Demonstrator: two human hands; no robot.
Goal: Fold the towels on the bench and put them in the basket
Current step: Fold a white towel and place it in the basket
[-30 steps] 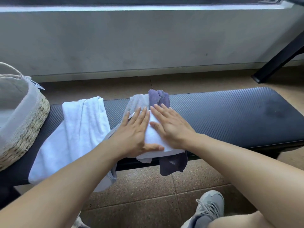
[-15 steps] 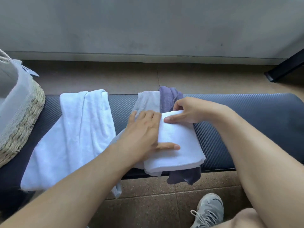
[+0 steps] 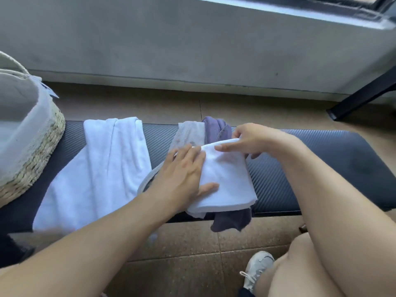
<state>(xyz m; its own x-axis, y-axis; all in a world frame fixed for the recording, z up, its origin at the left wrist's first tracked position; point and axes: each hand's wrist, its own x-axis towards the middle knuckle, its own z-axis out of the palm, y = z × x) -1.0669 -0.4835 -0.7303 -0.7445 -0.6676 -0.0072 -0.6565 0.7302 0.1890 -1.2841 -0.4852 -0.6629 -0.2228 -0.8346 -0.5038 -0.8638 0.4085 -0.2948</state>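
Observation:
A folded white towel (image 3: 227, 179) lies on the black bench (image 3: 310, 168), on top of a purple towel (image 3: 231, 219) and a light grey patterned towel (image 3: 188, 136). My left hand (image 3: 182, 179) presses flat on the folded towel's left part, fingers straight. My right hand (image 3: 246, 140) pinches the towel's far edge and lifts it a little. A larger white towel (image 3: 100, 168) lies spread over the bench to the left. The woven basket (image 3: 36, 155) with a pale cloth lining stands at the bench's left end.
A grey wall runs behind the bench, with a tiled floor (image 3: 192, 249) around it. A black metal leg (image 3: 360, 97) slants at the upper right. My knee and a grey shoe (image 3: 257, 269) are at the lower right.
My right hand went from lying flat on the folded white towel to pinching its far edge and raising it. My left hand stayed pressed on the towel.

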